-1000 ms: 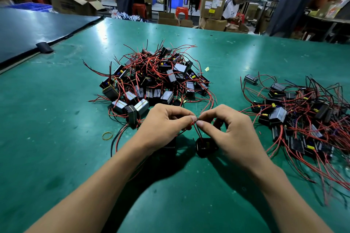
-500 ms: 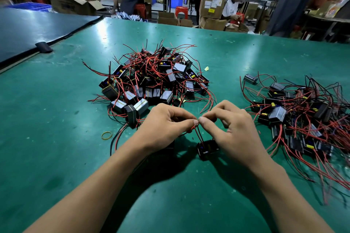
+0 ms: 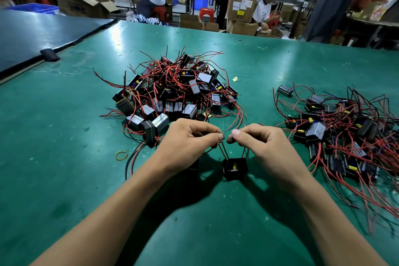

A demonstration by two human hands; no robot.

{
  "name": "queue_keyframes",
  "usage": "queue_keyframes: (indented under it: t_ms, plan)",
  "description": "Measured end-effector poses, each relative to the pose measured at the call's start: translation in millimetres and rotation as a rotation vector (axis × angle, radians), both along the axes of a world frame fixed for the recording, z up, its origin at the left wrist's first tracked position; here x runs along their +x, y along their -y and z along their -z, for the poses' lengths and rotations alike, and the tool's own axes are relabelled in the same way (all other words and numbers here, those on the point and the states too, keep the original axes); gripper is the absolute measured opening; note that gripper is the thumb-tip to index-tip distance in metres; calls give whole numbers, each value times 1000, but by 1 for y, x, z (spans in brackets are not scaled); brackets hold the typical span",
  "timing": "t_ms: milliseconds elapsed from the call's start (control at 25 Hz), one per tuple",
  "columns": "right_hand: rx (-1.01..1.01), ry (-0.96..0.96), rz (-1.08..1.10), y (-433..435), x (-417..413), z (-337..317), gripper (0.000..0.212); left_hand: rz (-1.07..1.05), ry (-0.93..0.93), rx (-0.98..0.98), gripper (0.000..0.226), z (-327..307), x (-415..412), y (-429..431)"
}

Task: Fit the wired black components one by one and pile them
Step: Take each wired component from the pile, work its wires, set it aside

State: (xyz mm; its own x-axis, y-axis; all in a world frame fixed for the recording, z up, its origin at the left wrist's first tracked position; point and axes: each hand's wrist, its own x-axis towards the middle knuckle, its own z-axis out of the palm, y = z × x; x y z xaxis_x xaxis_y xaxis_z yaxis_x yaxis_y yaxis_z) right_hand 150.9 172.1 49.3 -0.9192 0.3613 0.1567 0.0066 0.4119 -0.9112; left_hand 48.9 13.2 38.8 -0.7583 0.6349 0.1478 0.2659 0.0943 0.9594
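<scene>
Component (image 3: 235,168) is black, boxy, yellow inside, wires (image 3: 223,151) rising.

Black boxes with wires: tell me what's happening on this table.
A person's left hand and right hand each pinch the wires of one black box, which seems to rest on the green table between them. A heap lies behind it, a looser pile to the right.

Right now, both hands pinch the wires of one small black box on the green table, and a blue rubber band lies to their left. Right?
Not quite. The head view shows the rubber band is yellow, not blue. The rest holds: the left hand and right hand pinch the wires of the black box on the green table.
</scene>
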Motion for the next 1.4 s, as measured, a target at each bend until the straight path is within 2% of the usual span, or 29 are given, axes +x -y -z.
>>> queue_keyframes:
  t_ms: [40,240,400,640,720,920,1040,1240,1400]
  plan:
    - [27,-12,-28,-2,0,0,16,-23,1,-5,8,-1,-1,1]
    - [215,-124,-114,-2,2,3,34,-19,-2,-41,10,-4,0,1]
    - [276,-198,-62,0,1,5,22,16,24,-38,10,-3,0,2]
    - [297,-187,5,1,1,5,11,67,31,-41,8,-2,-3,3]
    - [253,-135,17,1,0,4,9,81,28,-41,8,-2,-2,2]
    - [-77,30,82,5,-6,5,22,113,4,-34,8,-2,0,0]
    - [-122,-9,97,6,-5,3,21,125,22,-13,8,-1,-1,1]
    - [94,-182,140,9,-2,7,9,124,46,15,10,0,-2,3]
    - [289,-285,147,10,-2,11,8,120,46,26,9,-1,-2,3]
